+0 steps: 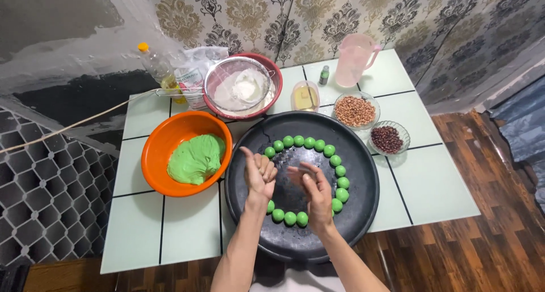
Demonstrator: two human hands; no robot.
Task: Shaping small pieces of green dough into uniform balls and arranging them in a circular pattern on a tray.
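Left hand (pixel 259 171): raised over the black round tray (pixel 363 184), fingers curled loosely inward, thumb up; whether it holds anything cannot be told.

Right hand (pixel 313 191): just beside the left at its 3 o'clock, palm turned toward it, fingers spread and blurred; nothing visible in its grasp.

Green dough balls (pixel 309 143): set in a ring on the tray, running from 11 o'clock round through 3 to 6 o'clock; the arc behind the hands is hidden.

Orange bowl (pixel 156 156): at 9 o'clock of the tray, touching its rim, with a mound of green dough (pixel 196 159) inside.

Red basin (pixel 271 99): at 11 o'clock, carrying a metal sieve (pixel 238 83) of white flour.

Oil bottle (pixel 162 72) and flour bag (pixel 193 73): left of the basin.

Small clear container of yellowish liquid (pixel 305 95) and small green bottle (pixel 324 74): at 12 o'clock.

Pink jug (pixel 353 59): at 1 o'clock, far edge of the white tiled table (pixel 431 184).

Glass bowl of peanuts (pixel 355 110) and glass bowl of red beans (pixel 388 139): at 1 to 2 o'clock, close by the tray's rim.
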